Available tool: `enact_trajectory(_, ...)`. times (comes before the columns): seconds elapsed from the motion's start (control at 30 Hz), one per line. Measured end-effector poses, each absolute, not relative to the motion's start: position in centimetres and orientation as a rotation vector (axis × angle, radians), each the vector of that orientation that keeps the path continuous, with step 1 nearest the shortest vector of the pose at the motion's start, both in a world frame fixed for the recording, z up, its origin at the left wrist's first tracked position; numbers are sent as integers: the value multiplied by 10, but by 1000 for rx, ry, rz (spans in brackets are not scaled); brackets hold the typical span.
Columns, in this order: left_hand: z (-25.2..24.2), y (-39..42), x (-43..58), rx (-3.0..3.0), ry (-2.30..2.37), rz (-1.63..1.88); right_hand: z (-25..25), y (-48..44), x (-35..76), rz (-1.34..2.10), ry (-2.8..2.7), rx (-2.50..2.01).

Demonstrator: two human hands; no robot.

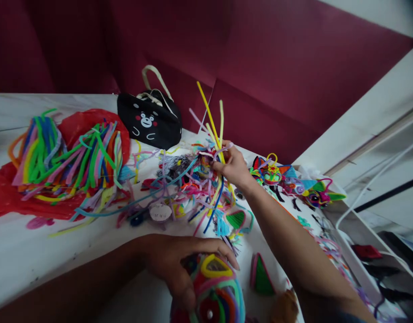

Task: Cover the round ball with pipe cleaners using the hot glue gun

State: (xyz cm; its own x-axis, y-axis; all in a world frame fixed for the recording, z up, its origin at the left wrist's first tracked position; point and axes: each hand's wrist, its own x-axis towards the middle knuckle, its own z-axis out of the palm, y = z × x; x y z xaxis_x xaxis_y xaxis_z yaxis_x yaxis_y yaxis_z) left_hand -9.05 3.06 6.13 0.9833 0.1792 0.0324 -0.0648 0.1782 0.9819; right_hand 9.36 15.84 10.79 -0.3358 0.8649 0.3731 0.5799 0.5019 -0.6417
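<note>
My left hand (171, 258) is closed around a rounded craft piece (218, 285) covered in coiled pipe cleaners. It has a yellow loop on top and bands of blue, orange, green and red; its lower part is cut off by the picture's edge. Farther out, my right hand (235, 166) pinches a loose bunch of pipe cleaners (213, 125), mostly yellow and pale lilac, with ends pointing up and down. Below that hand spreads a tangled heap of pipe cleaner scraps (189, 188). A green triangle with a pink edge (262, 276) lies right of the craft piece.
Many-coloured pipe cleaners (92, 157) lie in bundles on a red plastic bag (4, 193) at left. A black bag with a bear face (149, 121) stands at the back. Finished-looking pipe cleaner pieces (315, 195) line the right side, beside a white tray (354, 233) with cables.
</note>
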Motion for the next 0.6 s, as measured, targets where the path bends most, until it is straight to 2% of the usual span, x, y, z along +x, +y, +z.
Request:
enact_trajectory(0.17, 60, 30, -89, 1427, 79, 226, 98, 162, 103, 551, -2084, -1243)
enact_trajectory(0.33, 57, 32, -88, 1449, 102, 220, 82, 160, 121, 416, -2093, -1395)
enact_trajectory(0.6, 50, 30, -89, 1444, 103, 247, 88, 160, 133, 293, -2014, -1466)
